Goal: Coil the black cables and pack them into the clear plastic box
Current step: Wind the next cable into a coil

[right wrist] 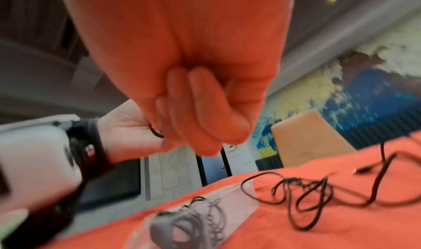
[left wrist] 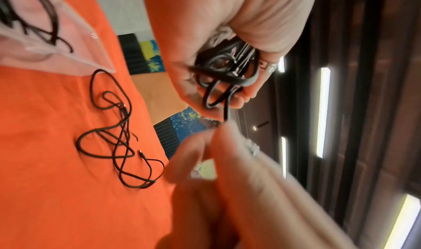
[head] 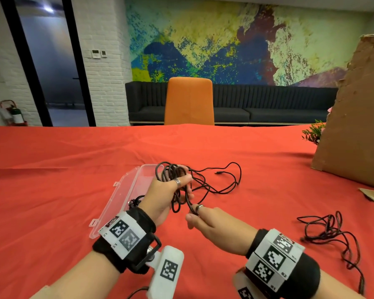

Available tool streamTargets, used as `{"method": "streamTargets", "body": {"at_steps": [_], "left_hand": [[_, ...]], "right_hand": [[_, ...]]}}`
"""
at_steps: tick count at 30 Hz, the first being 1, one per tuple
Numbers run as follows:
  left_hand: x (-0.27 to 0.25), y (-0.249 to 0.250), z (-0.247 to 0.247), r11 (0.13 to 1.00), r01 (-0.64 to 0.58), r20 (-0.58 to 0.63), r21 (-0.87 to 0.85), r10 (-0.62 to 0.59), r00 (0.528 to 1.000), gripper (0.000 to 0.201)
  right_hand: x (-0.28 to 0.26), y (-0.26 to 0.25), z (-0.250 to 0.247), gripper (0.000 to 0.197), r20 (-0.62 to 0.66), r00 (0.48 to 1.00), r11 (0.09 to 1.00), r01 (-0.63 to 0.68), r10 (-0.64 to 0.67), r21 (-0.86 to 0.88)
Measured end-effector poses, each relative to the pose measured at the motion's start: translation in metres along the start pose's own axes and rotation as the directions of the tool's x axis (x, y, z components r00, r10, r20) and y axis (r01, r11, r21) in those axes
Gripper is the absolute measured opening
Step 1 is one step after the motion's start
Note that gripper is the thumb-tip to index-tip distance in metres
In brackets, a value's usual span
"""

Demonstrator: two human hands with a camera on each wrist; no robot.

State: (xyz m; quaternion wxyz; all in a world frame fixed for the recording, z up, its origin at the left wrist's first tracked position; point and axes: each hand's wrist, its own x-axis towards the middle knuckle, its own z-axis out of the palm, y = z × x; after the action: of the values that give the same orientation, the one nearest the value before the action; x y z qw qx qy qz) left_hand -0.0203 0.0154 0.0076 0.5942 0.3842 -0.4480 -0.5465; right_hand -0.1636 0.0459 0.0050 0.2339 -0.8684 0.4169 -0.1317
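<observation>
1. The left hand (head: 170, 190) grips a bundle of black loops, the half-wound cable (head: 173, 175), above the tabletop (head: 52, 180); the right hand (head: 205, 221) pinches the same cable's strand just below the bundle; if the left grip slackens, the loops are likely to spring apart and the winding would need redoing.
2. The unwound tail (head: 227, 180) lies in crossing curves on the red cloth beyond the hands; pulled in quickly, those crossings could tighten into a knot or drag the plug end across the cloth.
3. The clear plastic box (head: 125, 190) sits open just left of the left hand, with a dark cable already inside at its near end; the box is narrow, so a coil wound too wide may not fit, or may push the first one out.
4. A second loose cable (head: 330, 234) lies well apart on the right, not yet coiled; a sweeping right forearm could snag it.
</observation>
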Motion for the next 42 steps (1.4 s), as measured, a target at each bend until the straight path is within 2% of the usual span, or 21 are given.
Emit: {"method": "streamTargets", "body": {"at_steps": [3, 6, 8, 10, 12, 15, 17, 18, 20, 23, 25, 27, 30, 32, 37, 39, 42], "left_hand": [[0.004, 0.003, -0.011, 0.994, 0.002, -0.053, -0.113, -0.008, 0.999, 0.016], [0.004, 0.001, -0.02, 0.998, 0.042, -0.071, -0.056, -0.046, 0.996, 0.012], [0.002, 0.001, -0.027, 0.994, 0.105, 0.001, -0.002, -0.105, 0.994, 0.009], [-0.003, 0.002, -0.034, 0.982, 0.185, 0.145, 0.046, -0.19, 0.971, 0.018], [-0.01, 0.004, -0.038, 0.963, 0.214, 0.31, 0.164, -0.256, 0.916, 0.028], [-0.021, 0.008, -0.043, 0.906, 0.195, 0.492, 0.376, -0.374, 0.786, 0.013], [-0.023, 0.007, -0.049, 0.86, 0.159, 0.544, 0.485, -0.439, 0.716, 0.014], [-0.024, 0.007, -0.054, 0.835, 0.159, 0.54, 0.528, -0.474, 0.696, 0.016], [-0.022, 0.006, -0.063, 0.772, 0.163, 0.483, 0.614, -0.531, 0.696, 0.021], [-0.017, 0.005, -0.078, 0.687, 0.132, 0.411, 0.715, -0.565, 0.716, 0.022], [-0.014, 0.006, -0.085, 0.705, 0.159, 0.416, 0.692, -0.569, 0.71, 0.025], [-0.01, 0.008, -0.094, 0.763, 0.222, 0.448, 0.607, -0.559, 0.698, 0.028], [-0.006, 0.011, -0.1, 0.855, 0.313, 0.489, 0.413, -0.498, 0.716, 0.021], [-0.004, 0.011, -0.103, 0.881, 0.348, 0.502, 0.321, -0.47, 0.726, 0.019], [-0.003, 0.01, -0.111, 0.87, 0.4, 0.53, 0.289, -0.493, 0.69, 0.044], [-0.002, 0.009, -0.114, 0.855, 0.446, 0.531, 0.266, -0.516, 0.672, 0.039], [-0.004, 0.009, -0.114, 0.85, 0.468, 0.515, 0.24, -0.52, 0.681, 0.027]], "right_hand": [[-0.006, 0.004, 0.005, 0.028, 0.021, 1.0, 0.985, 0.006, -0.002, -0.174], [-0.009, 0.007, 0.012, 0.02, -0.019, 0.999, 0.973, 0.039, -0.044, -0.229], [-0.006, 0.009, 0.006, 0.02, -0.113, 0.988, 0.985, 0.091, -0.109, -0.149], [-0.001, 0.007, -0.003, 0.02, -0.216, 0.96, 0.984, 0.172, -0.179, -0.053], [0.007, 0.002, -0.008, 0.019, -0.275, 0.933, 0.97, 0.243, -0.232, 0.007], [0.023, -0.005, -0.005, 0.019, -0.338, 0.913, 0.951, 0.284, -0.229, 0.121], [0.031, -0.006, 0.002, 0.022, -0.359, 0.899, 0.95, 0.3, -0.25, 0.089], [0.034, -0.005, 0.007, 0.02, -0.346, 0.898, 0.948, 0.312, -0.271, 0.068], [0.041, -0.007, 0.018, 0.019, -0.273, 0.918, 0.941, 0.324, -0.289, 0.093], [0.052, -0.01, 0.027, 0.041, -0.138, 0.953, 0.946, 0.288, -0.269, 0.151], [0.063, -0.011, 0.03, 0.036, -0.123, 0.954, 0.948, 0.29, -0.275, 0.132], [0.073, -0.014, 0.031, 0.034, -0.164, 0.95, 0.943, 0.292, -0.267, 0.157], [0.079, -0.017, 0.036, 0.028, -0.246, 0.948, 0.934, 0.262, -0.202, 0.243], [0.083, -0.017, 0.039, 0.019, -0.282, 0.946, 0.915, 0.247, -0.157, 0.32], [0.087, -0.017, 0.04, 0.02, -0.211, 0.975, 0.801, 0.176, -0.063, 0.572], [0.087, -0.019, 0.041, 0.012, -0.219, 0.976, 0.731, 0.156, -0.009, 0.664], [0.083, -0.02, 0.039, 0.003, -0.19, 0.981, 0.622, 0.126, 0.037, 0.773]]}}
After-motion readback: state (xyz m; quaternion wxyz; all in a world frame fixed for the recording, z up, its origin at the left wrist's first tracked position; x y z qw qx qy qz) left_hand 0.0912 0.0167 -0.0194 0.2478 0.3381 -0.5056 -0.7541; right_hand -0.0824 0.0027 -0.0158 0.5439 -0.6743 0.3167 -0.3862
